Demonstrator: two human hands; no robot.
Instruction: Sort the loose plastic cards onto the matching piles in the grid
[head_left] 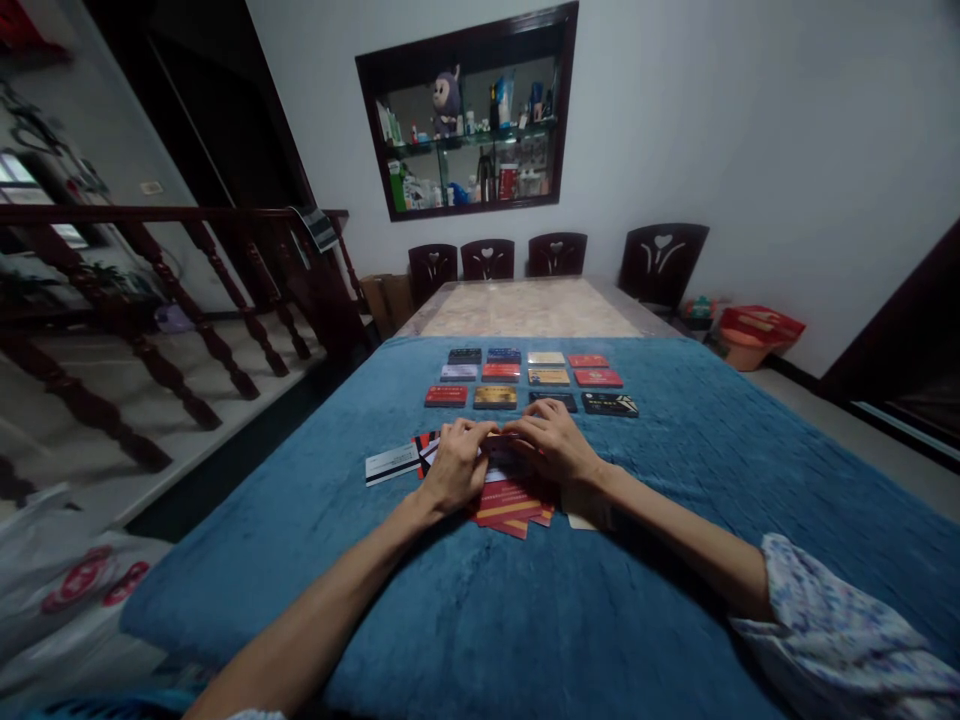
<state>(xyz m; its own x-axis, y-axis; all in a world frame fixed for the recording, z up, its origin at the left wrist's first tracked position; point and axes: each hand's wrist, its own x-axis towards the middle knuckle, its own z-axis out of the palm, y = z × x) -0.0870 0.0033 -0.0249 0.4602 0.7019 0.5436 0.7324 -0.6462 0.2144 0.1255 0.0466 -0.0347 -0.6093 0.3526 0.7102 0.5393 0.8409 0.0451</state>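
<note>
My left hand (456, 465) and my right hand (553, 440) meet over a loose heap of plastic cards. Their fingers are curled in toward each other around some cards, mostly hidden beneath them. Red cards with orange stripes (511, 505) fan out below the hands. To the left lies a pale card with a black stripe (391, 465). Under my right wrist, a cream card (586, 512) shows in part. Beyond my hands, card stacks stand in three rows, among them a red stack (446, 397), a gold stack (495, 398) and a black stack (610, 404).
A blue cloth (300, 520) covers the near table; its bare far end (525, 305) looks like stone. Dark chairs (487, 260) stand behind. A wooden railing (217, 300) and plastic bags (82, 580) are at left. An orange bin (750, 340) stands at right.
</note>
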